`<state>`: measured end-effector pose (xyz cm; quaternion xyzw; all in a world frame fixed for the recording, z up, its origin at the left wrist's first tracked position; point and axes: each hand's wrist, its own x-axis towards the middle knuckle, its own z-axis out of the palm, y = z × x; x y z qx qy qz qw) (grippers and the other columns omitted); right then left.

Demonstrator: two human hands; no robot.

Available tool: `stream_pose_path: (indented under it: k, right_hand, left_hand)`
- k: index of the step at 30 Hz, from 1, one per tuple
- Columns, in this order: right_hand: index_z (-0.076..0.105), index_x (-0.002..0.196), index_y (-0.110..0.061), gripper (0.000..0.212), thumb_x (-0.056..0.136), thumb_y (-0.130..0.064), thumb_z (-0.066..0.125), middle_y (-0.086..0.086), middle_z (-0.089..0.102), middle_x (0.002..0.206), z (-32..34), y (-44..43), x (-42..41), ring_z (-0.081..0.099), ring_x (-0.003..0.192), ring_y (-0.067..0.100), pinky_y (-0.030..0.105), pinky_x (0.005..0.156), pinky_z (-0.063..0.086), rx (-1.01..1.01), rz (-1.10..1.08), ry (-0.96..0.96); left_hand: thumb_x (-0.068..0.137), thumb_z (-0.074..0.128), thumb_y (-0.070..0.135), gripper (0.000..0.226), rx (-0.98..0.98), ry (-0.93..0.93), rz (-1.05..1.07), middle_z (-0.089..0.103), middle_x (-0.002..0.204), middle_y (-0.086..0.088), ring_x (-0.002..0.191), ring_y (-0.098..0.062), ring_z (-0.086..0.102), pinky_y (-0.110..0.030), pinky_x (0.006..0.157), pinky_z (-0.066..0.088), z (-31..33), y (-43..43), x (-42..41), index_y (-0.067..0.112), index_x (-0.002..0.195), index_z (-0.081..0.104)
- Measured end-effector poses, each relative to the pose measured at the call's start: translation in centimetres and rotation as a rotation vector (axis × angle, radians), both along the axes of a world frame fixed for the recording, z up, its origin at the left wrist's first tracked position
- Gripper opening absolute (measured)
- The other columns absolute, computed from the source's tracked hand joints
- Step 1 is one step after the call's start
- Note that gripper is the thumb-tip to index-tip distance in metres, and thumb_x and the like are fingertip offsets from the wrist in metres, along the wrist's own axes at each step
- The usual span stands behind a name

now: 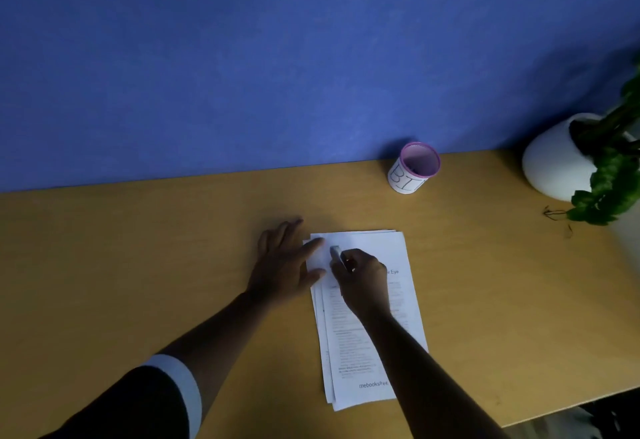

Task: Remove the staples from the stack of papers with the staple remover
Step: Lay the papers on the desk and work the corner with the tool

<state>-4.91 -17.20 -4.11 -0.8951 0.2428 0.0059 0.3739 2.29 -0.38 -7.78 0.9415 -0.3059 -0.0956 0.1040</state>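
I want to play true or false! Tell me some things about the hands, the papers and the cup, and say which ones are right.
1. The right hand holds the staple remover over the stack of papers. True.
2. The left hand is up in the air. False: it rests flat, fingers on the papers' left edge.
3. The cup stands on the papers. False: it stands apart, by the blue wall.
4. A potted plant sits at the desk's right end. True.
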Motion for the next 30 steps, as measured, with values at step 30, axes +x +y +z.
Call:
stream_pose_path:
  k: [30]
  right_hand:
    - [0.065, 0.078, -0.005, 0.038, 0.101, -0.035, 0.066, 0.008, 0.068, 0.074, -2.5, 3.9, 2.4, 0.058, 0.067, 0.026, 0.030, 0.060, 0.032, -0.069, -0.194, -0.028]
  left_hand:
    - [0.094, 0.025, 0.075, 0.082, -0.073, 0.026, 0.065, 0.026, 0.182, -0.015, 0.168, -0.042, 0.021, -0.064, 0.130, 0.019, -0.1, -0.5, 0.5, 0.034, 0.156, 0.060]
